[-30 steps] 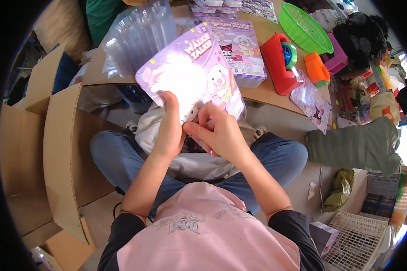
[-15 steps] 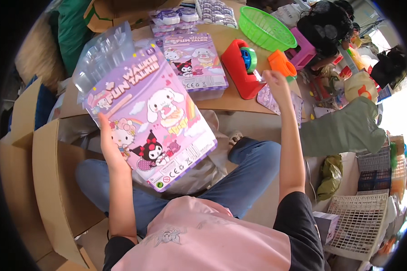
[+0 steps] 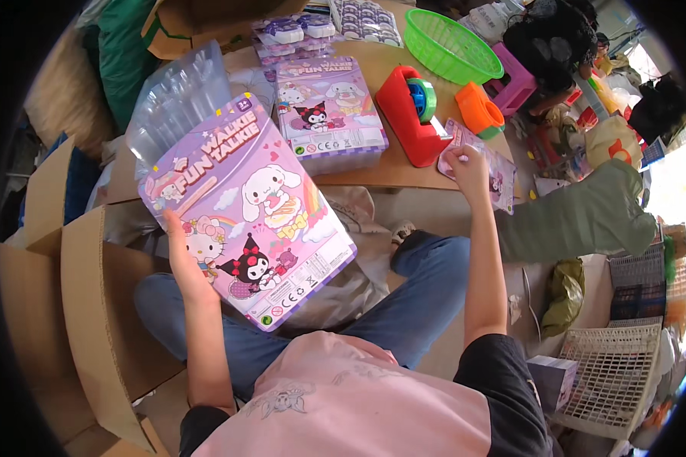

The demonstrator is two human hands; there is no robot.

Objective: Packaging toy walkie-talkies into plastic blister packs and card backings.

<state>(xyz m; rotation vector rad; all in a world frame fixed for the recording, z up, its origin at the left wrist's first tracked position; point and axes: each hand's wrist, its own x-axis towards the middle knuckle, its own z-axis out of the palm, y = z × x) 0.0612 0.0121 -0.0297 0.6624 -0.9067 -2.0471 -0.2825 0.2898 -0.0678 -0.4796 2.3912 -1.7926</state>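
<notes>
My left hand [image 3: 190, 266] grips the left edge of a purple printed toy card [image 3: 274, 209], tilted above my lap with its cartoon animals facing up. Clear plastic blister trays [image 3: 179, 95] stand behind its upper corner. At the table's front edge my right hand [image 3: 466, 166] is closed in a pinch, beside the cutting end of a red tape dispenser [image 3: 410, 122] with a green-rimmed roll. What the pinched fingers hold, if anything, is too small to make out. Beneath that hand lies a smaller purple card [image 3: 499, 171].
A stack of similar purple cards [image 3: 331, 114] sits mid-table, with packed purple pieces [image 3: 293, 34] behind. A green basket [image 3: 450, 46] and an orange ring-shaped holder [image 3: 479, 110] are at the right. Open cardboard boxes [image 3: 91, 305] flank me on the left; a white crate [image 3: 610, 373] stands right.
My right hand has moved slightly nearer to me, and its fingers have curled closer together. The card in my left hand has shifted a little down and to the left.
</notes>
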